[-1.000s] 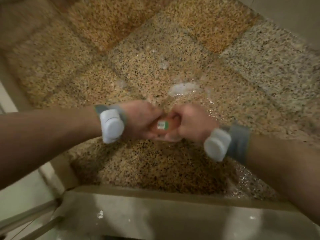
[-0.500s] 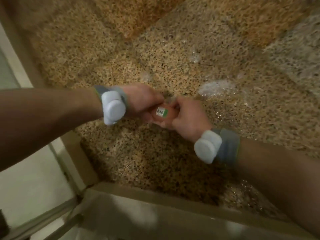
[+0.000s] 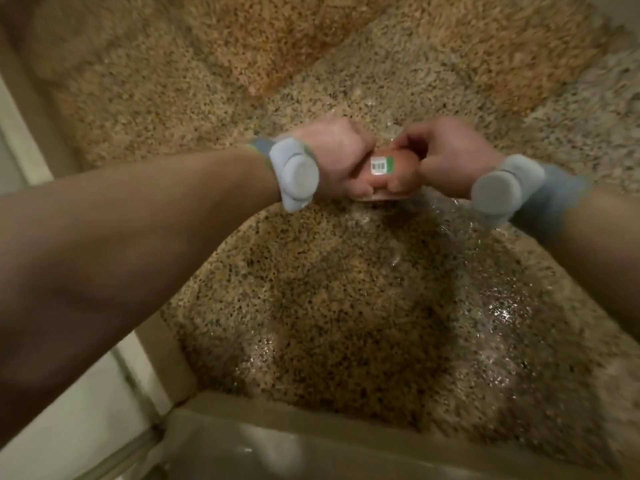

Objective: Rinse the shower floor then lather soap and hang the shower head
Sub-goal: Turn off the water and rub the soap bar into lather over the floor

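Soap step, judged. My left hand (image 3: 332, 159) gripped labelled soap bar (image 3: 382, 166); my right hand (image 3: 446, 157) pinched its other end. Wet shower floor (image 3: 311, 306) below hands. Next: peel wrapper, firm grip.

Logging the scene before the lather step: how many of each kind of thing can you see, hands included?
Hands: 2, the left hand and the right hand
Orange soap pack: 1, gripped by both hands
Grey wrist bands: 2, the left wrist band and the right wrist band
Total: 5
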`<move>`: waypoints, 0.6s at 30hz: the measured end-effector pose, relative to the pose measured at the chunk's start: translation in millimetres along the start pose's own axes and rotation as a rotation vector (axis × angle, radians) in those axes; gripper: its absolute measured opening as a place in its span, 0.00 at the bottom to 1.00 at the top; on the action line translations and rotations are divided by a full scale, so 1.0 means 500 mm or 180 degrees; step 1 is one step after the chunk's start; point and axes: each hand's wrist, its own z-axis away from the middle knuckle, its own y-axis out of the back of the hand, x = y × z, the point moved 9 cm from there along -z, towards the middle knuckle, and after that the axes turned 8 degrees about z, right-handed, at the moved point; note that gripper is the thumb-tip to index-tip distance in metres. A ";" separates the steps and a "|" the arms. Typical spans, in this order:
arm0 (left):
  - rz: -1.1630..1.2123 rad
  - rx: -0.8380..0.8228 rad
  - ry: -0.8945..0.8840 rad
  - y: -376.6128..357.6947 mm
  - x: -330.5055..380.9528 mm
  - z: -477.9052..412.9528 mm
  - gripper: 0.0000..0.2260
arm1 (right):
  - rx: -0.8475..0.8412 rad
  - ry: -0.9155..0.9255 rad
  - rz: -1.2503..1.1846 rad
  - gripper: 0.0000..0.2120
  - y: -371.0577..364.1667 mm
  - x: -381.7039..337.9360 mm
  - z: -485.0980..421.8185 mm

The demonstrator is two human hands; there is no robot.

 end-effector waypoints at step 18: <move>0.3641 -0.0349 0.0809 -0.235 0.516 -0.113 0.10 | 0.1141 -0.2669 -0.2103 0.13 0.021 0.447 0.491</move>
